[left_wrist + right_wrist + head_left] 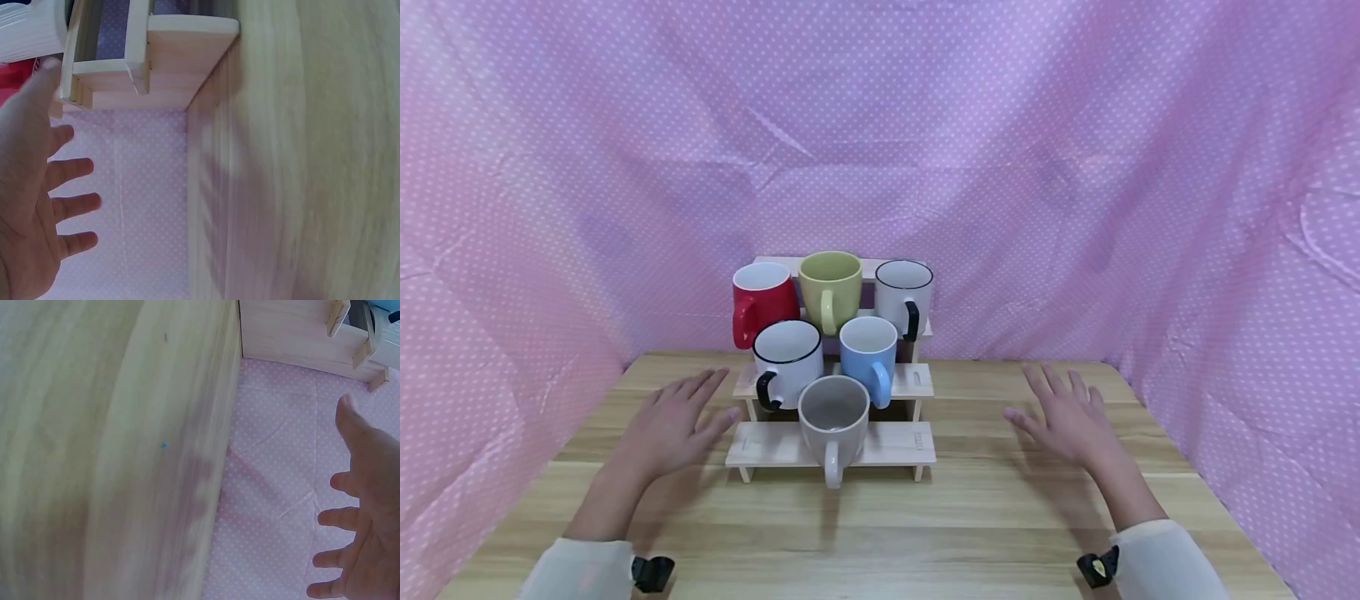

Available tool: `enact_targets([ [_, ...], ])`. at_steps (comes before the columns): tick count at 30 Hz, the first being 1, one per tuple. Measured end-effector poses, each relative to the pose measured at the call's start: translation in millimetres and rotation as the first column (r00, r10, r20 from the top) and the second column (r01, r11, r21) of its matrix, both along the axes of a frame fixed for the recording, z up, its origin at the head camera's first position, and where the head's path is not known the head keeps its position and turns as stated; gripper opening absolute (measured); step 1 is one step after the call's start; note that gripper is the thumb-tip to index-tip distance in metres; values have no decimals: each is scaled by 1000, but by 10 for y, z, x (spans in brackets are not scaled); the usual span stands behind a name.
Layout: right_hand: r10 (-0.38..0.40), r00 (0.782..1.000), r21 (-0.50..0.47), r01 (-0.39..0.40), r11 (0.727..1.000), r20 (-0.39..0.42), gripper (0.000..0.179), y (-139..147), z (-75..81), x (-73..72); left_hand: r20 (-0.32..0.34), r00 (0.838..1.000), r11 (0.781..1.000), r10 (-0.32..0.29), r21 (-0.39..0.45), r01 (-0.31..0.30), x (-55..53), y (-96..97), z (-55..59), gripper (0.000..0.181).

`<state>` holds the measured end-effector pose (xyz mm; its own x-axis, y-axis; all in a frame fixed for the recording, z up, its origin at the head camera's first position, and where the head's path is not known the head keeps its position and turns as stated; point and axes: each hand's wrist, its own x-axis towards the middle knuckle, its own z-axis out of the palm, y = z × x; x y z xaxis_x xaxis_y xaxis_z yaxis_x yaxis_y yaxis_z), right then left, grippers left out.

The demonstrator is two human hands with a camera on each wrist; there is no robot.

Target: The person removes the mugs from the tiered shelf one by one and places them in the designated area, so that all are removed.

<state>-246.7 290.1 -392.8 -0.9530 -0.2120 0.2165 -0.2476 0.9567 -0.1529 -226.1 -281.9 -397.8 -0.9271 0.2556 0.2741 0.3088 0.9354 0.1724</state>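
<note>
- A pink dotted cloth (pixel 1075 167) hangs behind and on both sides of the desk.
- The wooden desk (pixel 985 533) carries the rack and shows the shadows of both hands.
- The stepped wooden rack (pixel 760 446) stands between the hands, closer to the left one; six mugs sit upright on its steps.
- The left hand (pixel 673 421) is released, its fingers spread above the desk just beside the rack; whether the thumb touches the wood cannot be told.
- The right hand (pixel 1067 421) is released too, fingers apart, raised above the desk well away from the rack.
- The grey mug (pixel 833 425) is on the lowest step, handle to the front.
- One step up, a black-rimmed white mug (pixel 793 375) stands left of the blue mug (pixel 857 362).
- On the step above, from left to right, are the red mug (pixel 775 304), the green mug (pixel 850 292) and another white mug (pixel 891 300) with a black handle.
- A small black device (pixel 652 573) sits at the left cuff.
</note>
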Motion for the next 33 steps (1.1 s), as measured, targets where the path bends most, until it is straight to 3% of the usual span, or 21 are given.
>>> enact_targets([
  [4,24,998,0,-25,1000,-51,85,-17,31,-47,-23,1000,998,20,59,-18,-32,17,-9,69],
  [9,45,997,-42,-48,998,-58,82,-78,96,-95,-46,999,977,28,211,-18,-79,47,-29,60],
  [15,89,989,-65,-98,993,-120,77,-210,171,-168,-34,999,900,42,435,-23,-124,105,-45,48],
  [20,130,974,-67,-145,987,-187,72,-352,245,-217,40,997,830,68,552,-79,-156,181,-27,45],
  [23,149,967,-79,-169,983,-209,69,-444,306,-228,129,990,769,56,627,-126,-169,223,-7,47],
  [27,176,961,-98,-200,975,-215,69,-554,380,-240,256,966,646,23,734,-210,-176,272,24,48],
  [33,211,955,-96,-235,967,-206,69,-706,445,-247,379,925,493,-37,812,-313,-205,302,68,51],
])
